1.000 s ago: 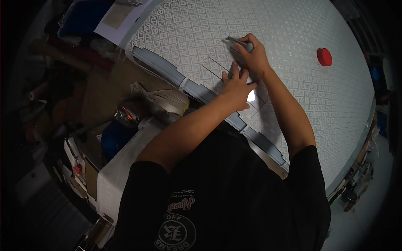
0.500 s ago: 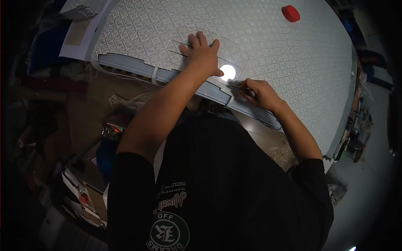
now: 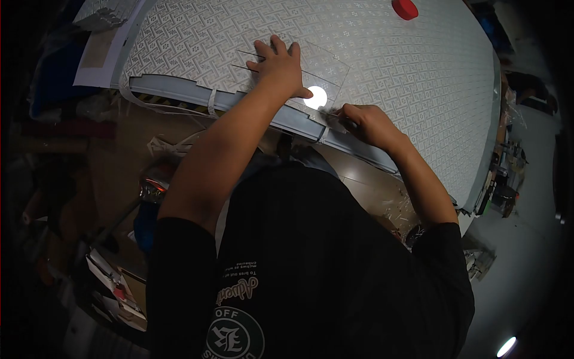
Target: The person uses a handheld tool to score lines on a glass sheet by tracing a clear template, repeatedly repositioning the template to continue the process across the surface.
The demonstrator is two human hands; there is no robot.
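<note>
My left hand (image 3: 277, 67) lies spread on a clear, thin sheet (image 3: 329, 64) with dark lines, on the patterned table surface (image 3: 394, 84). Its thumb reaches to the edge of a bright white round spot (image 3: 315, 97). Just right of that spot, near the table's front edge, my right hand (image 3: 363, 122) has its fingers closed in a pinch. Something small and thin shows at the fingertips, too unclear to name.
A red round object (image 3: 405, 8) sits at the table's far side. White papers (image 3: 98, 57) lie at the far left. A grey rail (image 3: 173, 90) with white ties runs along the front edge. Tools and clutter (image 3: 508, 173) stand beyond the right edge.
The view has shifted slightly, so the table and red object appear further left and higher. My right hand has turned a little, its fingers more tucked under. My left hand stays spread on the sheet.
</note>
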